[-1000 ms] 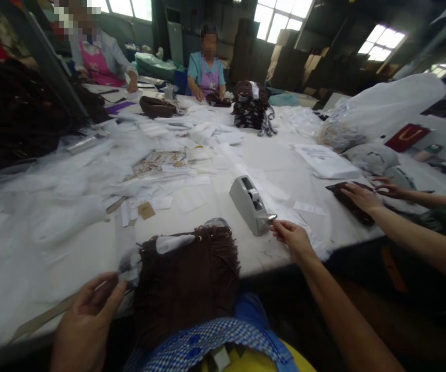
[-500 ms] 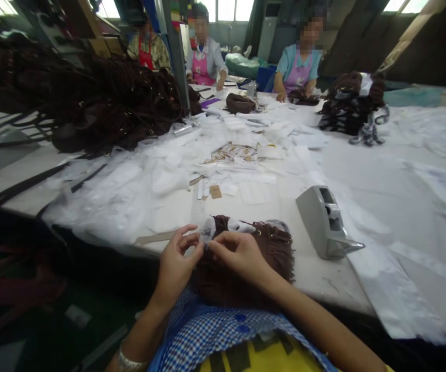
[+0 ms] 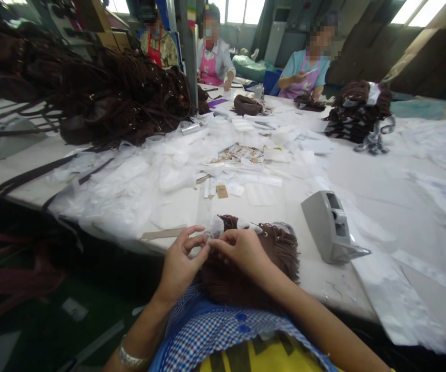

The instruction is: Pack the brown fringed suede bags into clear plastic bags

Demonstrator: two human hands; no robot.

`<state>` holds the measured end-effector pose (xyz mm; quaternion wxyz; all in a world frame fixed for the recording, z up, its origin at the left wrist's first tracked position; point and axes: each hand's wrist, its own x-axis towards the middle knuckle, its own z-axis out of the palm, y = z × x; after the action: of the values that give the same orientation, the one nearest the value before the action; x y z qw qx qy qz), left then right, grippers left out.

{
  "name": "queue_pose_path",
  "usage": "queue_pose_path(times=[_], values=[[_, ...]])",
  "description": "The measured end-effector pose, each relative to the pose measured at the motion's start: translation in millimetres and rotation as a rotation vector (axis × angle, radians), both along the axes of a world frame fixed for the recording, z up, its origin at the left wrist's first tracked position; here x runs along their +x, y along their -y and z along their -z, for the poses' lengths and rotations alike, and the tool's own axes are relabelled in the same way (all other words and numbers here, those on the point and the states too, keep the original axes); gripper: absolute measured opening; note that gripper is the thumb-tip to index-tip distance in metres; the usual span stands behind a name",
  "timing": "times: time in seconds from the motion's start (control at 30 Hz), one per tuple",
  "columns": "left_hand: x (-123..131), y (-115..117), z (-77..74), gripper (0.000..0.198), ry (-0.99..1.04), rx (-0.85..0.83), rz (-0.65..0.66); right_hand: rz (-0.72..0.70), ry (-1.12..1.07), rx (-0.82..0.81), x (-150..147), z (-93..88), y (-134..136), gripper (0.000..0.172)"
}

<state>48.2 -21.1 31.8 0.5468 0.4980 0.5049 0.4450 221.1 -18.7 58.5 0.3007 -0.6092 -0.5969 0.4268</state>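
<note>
A dark brown fringed bag (image 3: pixel 281 248) with brass-coloured eyelets rests at the table's front edge, against my apron. Above its left part my two hands meet. My left hand (image 3: pixel 186 256) has thumb and fingertips pinched together, and my right hand (image 3: pixel 242 250) pinches at the same spot from the right. Whatever lies between the fingertips is too small to make out. Just behind them is a crumpled clear plastic piece (image 3: pixel 217 226). White wrapping shows on the bag's top, partly hidden by my right hand.
A grey tape dispenser (image 3: pixel 329 227) stands right of the bag. Thin plastic bags (image 3: pixel 130 181) cover the left middle. Brown bags are heaped (image 3: pixel 130 98) at the back left and stacked (image 3: pixel 358 111) at the back right. Three people sit across the table.
The view has shifted slightly, so the table's contents appear further right. A person across the table has raised one hand. My hands stay together over the bag.
</note>
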Motion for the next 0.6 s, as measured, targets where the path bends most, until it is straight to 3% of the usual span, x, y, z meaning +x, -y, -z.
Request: queue_pose_path(times=[0.13,0.27,0.37,0.47,0.6], values=[[-1.7,1.9,1.2,0.051,0.050,-0.063,0.007,0.068,-0.023,-0.019,2.8,8.2,0.8,0.044],[-3.5,1.7,-3.3,0.055,0.135,-0.142,0.023,-0.008,-0.282,-0.158,6.9,22.9,1.1,0.040],[-4.8,-0.6,-10.1,0.058,0.185,-0.179,-0.006,-0.039,-0.335,-0.162,12.0,34.1,3.1,0.036],[-6.9,-3.7,-13.3,0.059,0.201,-0.190,-0.023,0.014,-0.241,-0.081,16.1,35.7,10.3,0.028],[-7.6,-5.3,-10.9,0.055,0.196,-0.183,-0.050,0.174,-0.162,0.167,14.0,17.1,25.3,0.019]])
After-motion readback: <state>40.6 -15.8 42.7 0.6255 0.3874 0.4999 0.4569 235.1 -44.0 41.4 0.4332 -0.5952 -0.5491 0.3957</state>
